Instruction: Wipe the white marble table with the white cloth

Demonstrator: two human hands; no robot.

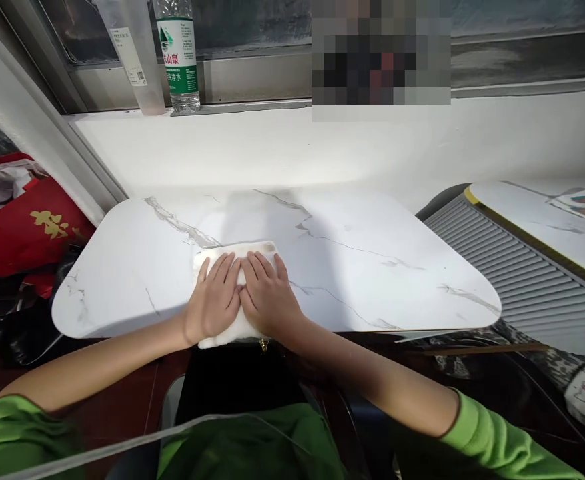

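Observation:
A folded white towel lies at the front edge of the white marble-patterned table, and its near side reaches slightly over that edge. Flat on its left half rests my left hand, fingers stretched forward. My right hand presses on the right half in the same way, palm down. The thumbs touch or nearly touch in the middle. Neither hand is wrapped around the towel. Most of the towel's middle is hidden under my hands.
A water bottle with a green and white label and a clear plastic container stand on the ledge behind. To the left is a red bag. A ribbed grey panel and another table with part of a hand are at right.

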